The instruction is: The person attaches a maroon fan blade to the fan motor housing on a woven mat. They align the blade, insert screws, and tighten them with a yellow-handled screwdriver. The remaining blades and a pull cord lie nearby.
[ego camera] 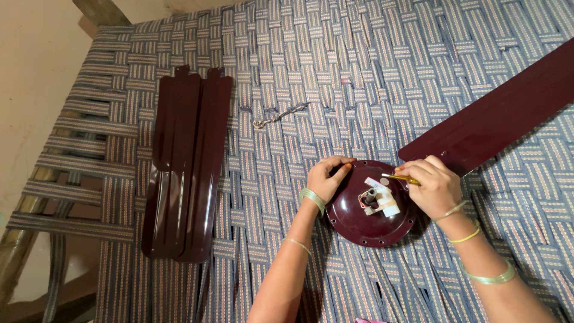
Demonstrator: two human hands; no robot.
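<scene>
A round maroon fan motor housing [359,224] lies on the woven cot, with white parts and wires at its middle. My left hand [326,176] grips the housing's upper left rim. My right hand [435,188] is shut on a yellow-handled screwdriver [399,177], its tip pointing at the housing's top near the attached blade. One long maroon fan blade [496,116] runs from the housing up to the right edge.
Two loose maroon fan blades [185,167] lie side by side on the left of the striped woven cot [335,72]. A short twisted cord [280,115] lies mid-cot. The cot's wooden frame [24,239] and bare floor show at the left.
</scene>
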